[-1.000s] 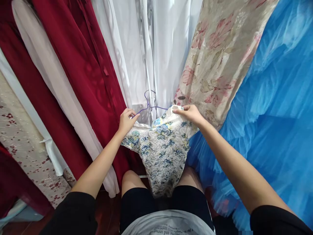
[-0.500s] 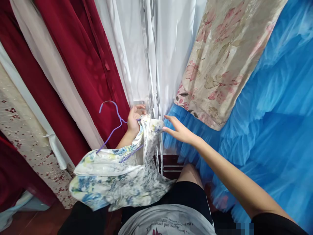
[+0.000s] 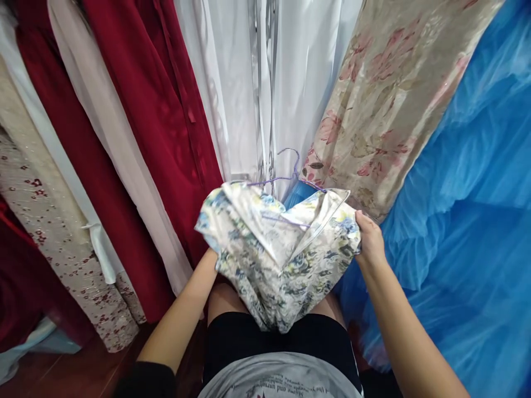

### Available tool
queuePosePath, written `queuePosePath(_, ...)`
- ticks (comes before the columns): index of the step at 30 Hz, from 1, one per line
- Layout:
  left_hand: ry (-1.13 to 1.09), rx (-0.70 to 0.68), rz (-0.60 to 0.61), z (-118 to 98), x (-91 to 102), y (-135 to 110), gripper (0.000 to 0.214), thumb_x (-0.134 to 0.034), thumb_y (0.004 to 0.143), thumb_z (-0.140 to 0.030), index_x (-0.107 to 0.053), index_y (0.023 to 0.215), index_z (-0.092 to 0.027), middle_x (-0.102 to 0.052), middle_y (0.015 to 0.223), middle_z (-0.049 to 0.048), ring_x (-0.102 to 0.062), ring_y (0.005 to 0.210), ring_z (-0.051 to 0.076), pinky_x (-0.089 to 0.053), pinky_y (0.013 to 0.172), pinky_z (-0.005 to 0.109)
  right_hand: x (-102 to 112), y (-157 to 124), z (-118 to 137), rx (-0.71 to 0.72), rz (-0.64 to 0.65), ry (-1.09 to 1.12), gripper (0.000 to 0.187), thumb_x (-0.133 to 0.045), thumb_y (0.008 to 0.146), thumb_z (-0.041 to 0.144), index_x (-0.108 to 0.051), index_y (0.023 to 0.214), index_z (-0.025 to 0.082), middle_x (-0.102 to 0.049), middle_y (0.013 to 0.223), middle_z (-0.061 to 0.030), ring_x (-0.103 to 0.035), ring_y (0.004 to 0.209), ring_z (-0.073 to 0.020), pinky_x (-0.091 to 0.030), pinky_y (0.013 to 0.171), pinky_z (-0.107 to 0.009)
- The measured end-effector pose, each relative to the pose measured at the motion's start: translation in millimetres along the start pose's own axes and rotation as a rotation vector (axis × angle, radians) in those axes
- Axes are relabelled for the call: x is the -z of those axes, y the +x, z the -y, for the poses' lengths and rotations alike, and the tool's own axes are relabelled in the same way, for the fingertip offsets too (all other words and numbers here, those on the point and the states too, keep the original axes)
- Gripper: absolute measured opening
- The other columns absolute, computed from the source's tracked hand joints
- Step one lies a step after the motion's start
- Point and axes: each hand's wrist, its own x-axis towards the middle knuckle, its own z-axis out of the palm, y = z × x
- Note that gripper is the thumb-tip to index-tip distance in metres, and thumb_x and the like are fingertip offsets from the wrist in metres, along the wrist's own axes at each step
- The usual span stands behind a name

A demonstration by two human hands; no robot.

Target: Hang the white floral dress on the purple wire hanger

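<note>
A white floral garment (image 3: 282,276) with blue and yellow print and a V neckline is spread out above my lap. It hangs on a thin purple hanger (image 3: 296,168), whose hook sticks up past the neckline, pointing away from me. My right hand (image 3: 370,236) grips the garment's right sleeve edge, fingers closed on the cloth. At the opposite shoulder, my left hand (image 3: 213,261) reaches behind the fabric. Only its wrist area shows there; the fingers are hidden.
Dark red gowns (image 3: 153,138) and a pale pink one (image 3: 112,138) hang at the left. White dresses (image 3: 236,99) hang ahead. To the right are a beige floral dress (image 3: 377,121) and a blue tulle gown (image 3: 468,237). Reddish floor (image 3: 78,370) shows at lower left.
The garment and hanger have turned to face me squarely and shifted right. My right hand, earlier open beside the cloth, now grips its right edge. My left hand has moved left behind the other shoulder.
</note>
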Motion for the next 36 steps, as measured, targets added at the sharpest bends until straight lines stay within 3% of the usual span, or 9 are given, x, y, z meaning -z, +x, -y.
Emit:
queuePosePath(2,-0.075,-0.033,-0.033,25,19.5,-6,0.059,-0.036,0.098,-0.059,-0.069,0.106,-0.011,-0.074,0.109,0.0118,-0.063,0.116,0.022,-0.051,0.099,0.038,-4,9,2,0.021,-0.022,-0.004,0.034,-0.087,0.060,0.045,-0.070,0.072,0.018,-0.068,0.059,0.0006,-0.067,0.059,-0.0204,-0.054,0.053,-0.030)
queuePosePath(5,-0.129,-0.078,-0.123,74,40.1,-26,0.066,-0.046,0.090,-0.071,-0.070,0.109,-0.012,-0.074,0.112,0.0129,-0.061,0.123,0.029,-0.047,0.105,0.041,-23,12,-3,0.016,-0.006,-0.021,0.030,-0.084,0.063,0.044,-0.068,0.069,0.019,-0.067,0.058,0.0003,-0.068,0.063,-0.0220,-0.054,0.054,-0.030)
queuePosePath(8,0.050,-0.044,-0.184,123,49.3,-57,0.055,-0.070,0.081,-0.057,-0.068,0.115,-0.014,-0.070,0.122,0.0127,-0.056,0.129,0.030,-0.042,0.110,0.040,-37,6,-15,-0.015,0.052,-0.029,0.029,-0.083,0.064,0.043,-0.067,0.070,0.020,-0.067,0.059,0.0006,-0.069,0.066,-0.0228,-0.054,0.055,-0.030)
queuePosePath(12,0.169,0.066,-0.085,163,46.4,-96,0.058,-0.076,0.080,-0.045,-0.061,0.128,-0.016,-0.065,0.132,0.0128,-0.056,0.130,0.030,-0.039,0.113,0.042,-29,0,-21,-0.076,0.097,-0.042,0.031,-0.084,0.064,0.044,-0.069,0.073,0.019,-0.068,0.060,0.0010,-0.068,0.062,-0.0214,-0.053,0.052,-0.029)
queuePosePath(15,0.171,0.070,-0.027,167,34.2,-109,0.063,-0.077,0.079,-0.041,-0.058,0.133,-0.016,-0.063,0.136,0.0136,-0.055,0.131,0.031,-0.039,0.114,0.043,-22,4,-18,-0.035,0.023,-0.014,0.031,-0.086,0.061,0.042,-0.068,0.071,0.019,-0.065,0.058,0.0033,-0.062,0.054,-0.0162,-0.051,0.050,-0.027)
queuePosePath(18,0.141,0.040,-0.017,156,19.0,-106,0.067,-0.077,0.080,-0.040,-0.054,0.139,-0.019,-0.059,0.141,0.0126,-0.051,0.135,0.030,-0.037,0.116,0.043,-25,14,-13,0.017,-0.044,0.011,0.032,-0.087,0.060,0.041,-0.066,0.068,0.018,-0.065,0.059,0.0040,-0.056,0.049,-0.0120,-0.050,0.048,-0.025)
queuePosePath(26,0.099,0.028,0.026,132,-2.4,-90,0.074,-0.079,0.079,-0.037,-0.047,0.145,-0.022,-0.054,0.147,0.0109,-0.051,0.135,0.028,-0.039,0.116,0.040,-28,29,3,0.109,-0.151,-0.006,0.032,-0.084,0.065,0.043,-0.064,0.068,0.018,-0.060,0.054,0.0048,-0.057,0.050,-0.0133,-0.050,0.048,-0.026)
queuePosePath(31,0.094,0.007,-0.093,129,1.0,-85,0.077,-0.081,0.076,-0.036,-0.048,0.144,-0.021,-0.057,0.144,0.0117,-0.052,0.135,0.028,-0.039,0.116,0.041,-44,25,0,0.061,0.031,-0.046,0.034,-0.083,0.067,0.048,-0.065,0.070,0.019,-0.060,0.056,0.0040,-0.061,0.054,-0.0157,-0.051,0.051,-0.027)
queuePosePath(36,0.113,0.099,-0.080,141,11.2,-103,0.065,-0.085,0.071,-0.036,-0.061,0.129,-0.016,-0.064,0.135,0.0143,-0.057,0.129,0.031,-0.041,0.113,0.043,-24,11,-11,-0.061,0.130,-0.193,0.035,-0.079,0.069,0.050,-0.069,0.080,0.019,-0.067,0.066,-0.0006,-0.065,0.064,-0.0207,-0.054,0.059,-0.032)
